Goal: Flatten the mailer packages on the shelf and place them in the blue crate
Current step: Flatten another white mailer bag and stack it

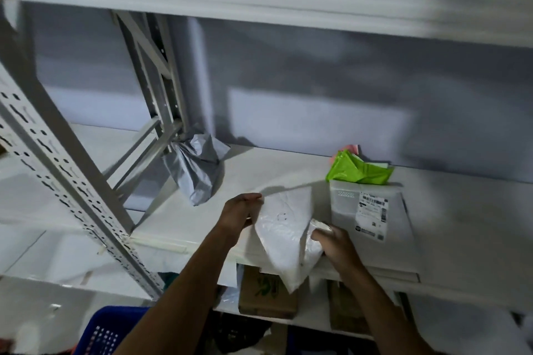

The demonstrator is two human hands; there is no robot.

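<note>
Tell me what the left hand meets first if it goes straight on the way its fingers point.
The left hand points right, over the white mailer it grips; next in line looks like the labelled parcel, though depth is unclear.

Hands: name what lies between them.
The white mailer, which the left hand and right hand both grip, over the shelf's front edge; head view shows it.

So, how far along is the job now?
Done: nothing visibly in the blue crate, whose inside barely shows. In hand: left hand and right hand hold the white mailer at the shelf edge. Remaining: crumpled grey mailer, green mailer and flat labelled mailer.
</note>
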